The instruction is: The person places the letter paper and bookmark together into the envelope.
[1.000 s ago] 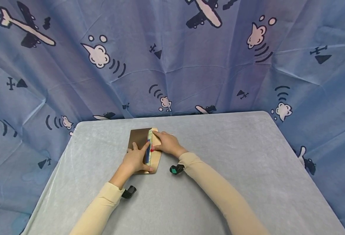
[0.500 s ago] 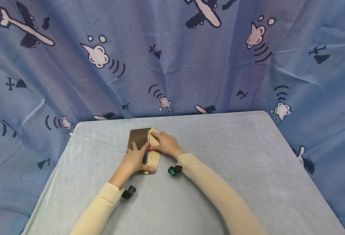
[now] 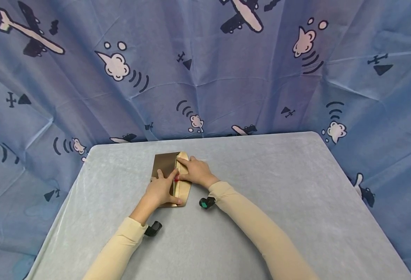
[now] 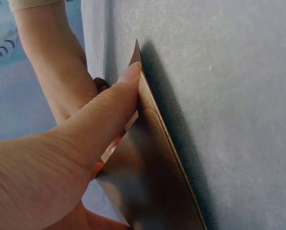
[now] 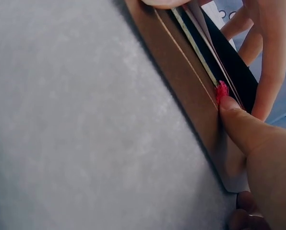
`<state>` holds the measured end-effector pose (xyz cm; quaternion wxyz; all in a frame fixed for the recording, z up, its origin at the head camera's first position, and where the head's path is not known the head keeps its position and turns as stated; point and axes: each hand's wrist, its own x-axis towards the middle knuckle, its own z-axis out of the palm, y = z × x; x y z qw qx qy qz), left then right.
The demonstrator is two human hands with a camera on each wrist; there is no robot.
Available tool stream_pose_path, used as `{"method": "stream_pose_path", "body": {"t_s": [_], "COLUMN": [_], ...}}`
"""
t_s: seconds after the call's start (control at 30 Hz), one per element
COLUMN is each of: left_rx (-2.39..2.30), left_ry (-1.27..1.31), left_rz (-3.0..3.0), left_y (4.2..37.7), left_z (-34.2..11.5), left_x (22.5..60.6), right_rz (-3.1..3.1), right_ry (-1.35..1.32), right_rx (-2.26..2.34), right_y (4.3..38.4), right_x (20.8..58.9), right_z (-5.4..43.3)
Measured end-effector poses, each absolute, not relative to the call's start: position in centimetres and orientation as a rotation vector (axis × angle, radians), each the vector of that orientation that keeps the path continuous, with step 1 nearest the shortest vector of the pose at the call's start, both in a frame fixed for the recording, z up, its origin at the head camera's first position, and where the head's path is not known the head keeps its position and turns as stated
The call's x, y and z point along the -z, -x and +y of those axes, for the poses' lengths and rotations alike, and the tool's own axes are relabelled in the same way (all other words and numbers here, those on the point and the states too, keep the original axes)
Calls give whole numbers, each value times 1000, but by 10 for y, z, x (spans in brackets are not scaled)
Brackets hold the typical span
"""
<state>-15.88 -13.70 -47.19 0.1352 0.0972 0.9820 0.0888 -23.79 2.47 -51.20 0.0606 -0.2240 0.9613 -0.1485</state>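
Note:
A gold-brown envelope (image 3: 165, 162) lies on the table with its pale flap (image 3: 183, 190) spread to the right. The left hand (image 3: 158, 191) holds it at the mouth, thumb on the flap side and the other fingers over the front. In the right wrist view, the pale edge of a thin flat insert (image 5: 196, 48) shows inside the mouth, with a red tassel (image 5: 222, 89) at it. The right hand (image 3: 196, 171) lies over the flap, its extended thumb pressing at the tassel and its index finger farther up along the mouth. Most of the insert is hidden inside.
A grey-white cloth covers the table (image 3: 279, 194). Behind it hangs a blue curtain (image 3: 219, 105) printed with aeroplanes. A black wrist device (image 3: 153, 228) is on the left wrist and another wrist device (image 3: 207, 202) is on the right.
The right hand has moved slightly left. The insert's blue and patterned strip, visible earlier at the mouth, has slid left into the envelope along with the tassel. The left hand stays in place.

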Motion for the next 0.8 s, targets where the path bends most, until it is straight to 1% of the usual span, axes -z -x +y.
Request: {"method": "stream_pose_path", "body": {"t_s": [0.8], "left_rx": [-252], "left_ry": [-270], "left_rz": [2843], "left_y": [159], "left_z": [-135], "left_x": [469], "right_rz": [2893], "right_ry": [699], "right_rx": [426], "right_y": [237], "right_x": [510], "right_z": [24]}}
